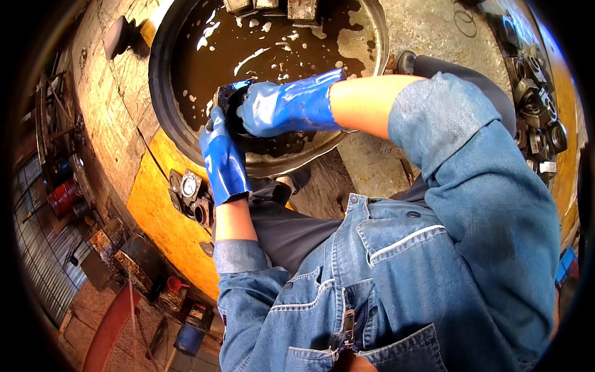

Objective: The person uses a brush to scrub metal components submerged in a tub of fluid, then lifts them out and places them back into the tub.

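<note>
Over a large round black-rimmed tub (162,74) of brown liquid, I hold a dark, wet metal part (224,94) with a wide round opening. My left hand (223,152), in a blue rubber glove, grips the part's near left side, thumb up along its edge. My right hand (265,110), in a matching glove, is curled at the opening, its fingertips partly inside. Whether those fingers hold a rag, brush or anything else is hidden. Blocky metal pieces (302,8) stand at the tub's far edge.
Similar metal housings (189,185) sit left of my left forearm on a yellow board (152,208). Many more blocky parts (534,102) line the far right. A dark rounded object (119,37) stands left of the tub. A red container (62,197) is further left.
</note>
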`<state>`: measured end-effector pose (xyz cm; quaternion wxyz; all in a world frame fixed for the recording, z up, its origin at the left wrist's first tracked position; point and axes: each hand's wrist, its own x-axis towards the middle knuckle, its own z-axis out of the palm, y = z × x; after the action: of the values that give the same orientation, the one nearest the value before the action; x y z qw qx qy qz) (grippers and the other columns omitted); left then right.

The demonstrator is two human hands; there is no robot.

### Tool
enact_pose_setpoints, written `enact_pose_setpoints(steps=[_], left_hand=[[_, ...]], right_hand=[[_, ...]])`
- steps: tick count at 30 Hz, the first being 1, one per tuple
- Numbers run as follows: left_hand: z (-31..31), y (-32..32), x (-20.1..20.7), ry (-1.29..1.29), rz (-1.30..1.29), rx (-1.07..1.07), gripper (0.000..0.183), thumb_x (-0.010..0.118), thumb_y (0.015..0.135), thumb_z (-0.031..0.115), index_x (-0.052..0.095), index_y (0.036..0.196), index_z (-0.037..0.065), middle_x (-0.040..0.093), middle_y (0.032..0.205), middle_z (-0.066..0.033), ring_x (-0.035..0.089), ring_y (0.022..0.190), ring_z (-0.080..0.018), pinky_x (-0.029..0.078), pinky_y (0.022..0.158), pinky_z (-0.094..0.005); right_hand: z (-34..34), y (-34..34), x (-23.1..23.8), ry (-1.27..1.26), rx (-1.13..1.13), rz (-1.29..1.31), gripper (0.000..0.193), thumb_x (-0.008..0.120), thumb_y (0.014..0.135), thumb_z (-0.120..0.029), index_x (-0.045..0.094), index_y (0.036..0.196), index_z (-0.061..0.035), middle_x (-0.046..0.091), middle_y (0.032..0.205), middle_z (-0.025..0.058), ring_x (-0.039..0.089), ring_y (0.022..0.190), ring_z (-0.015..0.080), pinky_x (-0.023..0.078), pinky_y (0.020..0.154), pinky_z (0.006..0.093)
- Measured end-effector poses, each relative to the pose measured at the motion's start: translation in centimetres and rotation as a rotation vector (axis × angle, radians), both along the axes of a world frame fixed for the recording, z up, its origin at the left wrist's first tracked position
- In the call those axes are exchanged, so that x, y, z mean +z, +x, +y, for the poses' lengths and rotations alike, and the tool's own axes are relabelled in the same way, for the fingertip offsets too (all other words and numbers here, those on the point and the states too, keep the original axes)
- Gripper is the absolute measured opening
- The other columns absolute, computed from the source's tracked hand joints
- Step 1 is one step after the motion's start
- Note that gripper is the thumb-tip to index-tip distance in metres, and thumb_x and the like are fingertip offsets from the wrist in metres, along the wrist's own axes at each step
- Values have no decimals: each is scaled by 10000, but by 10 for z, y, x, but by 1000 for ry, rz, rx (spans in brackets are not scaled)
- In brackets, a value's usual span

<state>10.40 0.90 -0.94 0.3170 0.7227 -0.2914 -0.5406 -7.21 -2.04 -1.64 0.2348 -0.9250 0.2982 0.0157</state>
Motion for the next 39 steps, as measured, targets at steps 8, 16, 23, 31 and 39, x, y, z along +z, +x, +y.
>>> enact_pose_setpoints(steps=[8,16,23,31,39], left_hand=[[-2,-14,8,-39,195,163,453,576,1112,350,684,1233,-73,756,1085,-164,743,913,-256,622,832,-383],[1,-18,26,68,20,78,575,524,1113,436,638,1375,-64,735,1283,-173,725,1128,-280,602,962,-379],[3,-8,13,11,-36,52,587,510,1121,442,639,1389,-64,738,1283,-186,717,1155,-258,563,1015,-353],[2,-6,12,39,50,64,559,516,1125,418,627,1414,-49,709,1342,-173,681,1188,-242,547,1036,-352],[3,6,-1,-2,165,25,543,525,1125,405,636,1383,-60,715,1323,-153,669,1204,-245,545,1038,-349]], right_hand=[[-9,22,-15,462,-368,-84,297,727,843,-172,787,1113,-64,779,1016,168,757,873,325,600,781,434],[35,-36,-20,263,-692,-571,378,720,1003,-168,638,1338,-13,741,1227,176,770,1043,223,614,895,317],[57,37,-79,756,-1213,-1355,432,742,975,-237,628,1266,62,750,1152,210,745,1091,336,626,891,392],[8,-31,-25,178,-511,-401,285,634,1008,-231,740,1199,-48,766,1197,134,750,1093,306,600,936,401],[-12,-35,37,419,-508,-241,314,665,845,-348,803,1041,-145,781,1007,140,740,875,313,572,803,431]])
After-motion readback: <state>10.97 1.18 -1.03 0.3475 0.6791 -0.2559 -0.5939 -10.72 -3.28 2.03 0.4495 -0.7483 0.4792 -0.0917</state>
